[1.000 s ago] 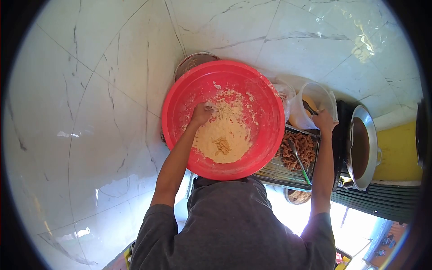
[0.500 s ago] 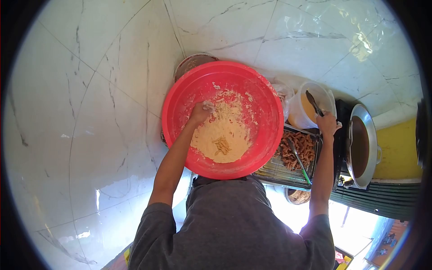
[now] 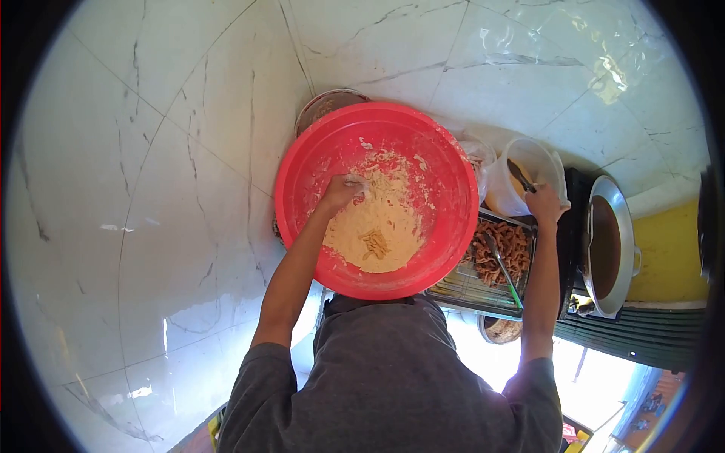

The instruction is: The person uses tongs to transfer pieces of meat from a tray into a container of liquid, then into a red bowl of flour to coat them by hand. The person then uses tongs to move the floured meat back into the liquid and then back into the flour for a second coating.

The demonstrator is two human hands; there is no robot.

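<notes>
A large red basin (image 3: 302, 253) holds pale flour (image 3: 393, 215), with a few light strips (image 3: 373, 243) lying on it. My left hand (image 3: 343, 192) is inside the basin at the left edge of the flour. Its fingers are curled and floury; what they hold, if anything, I cannot make out. My right hand (image 3: 545, 204) grips dark tongs (image 3: 518, 172), their far end inside a translucent plastic tub (image 3: 544, 162) with yellowish liquid in it. The tub stands to the right of the basin.
Browned fried strips (image 3: 507, 253) and a green-handled utensil (image 3: 515, 288) lie on a wire rack tray (image 3: 462, 293) below the tub. A wide pan of brown liquid (image 3: 604, 241) stands at the right. A plastic bag (image 3: 477, 155) is beside the basin, and tiled walls (image 3: 189, 151) enclose the corner.
My right hand has moved slightly down and left, lowering the tongs deeper into the tub. My left hand has shifted slightly right and down over the flour.
</notes>
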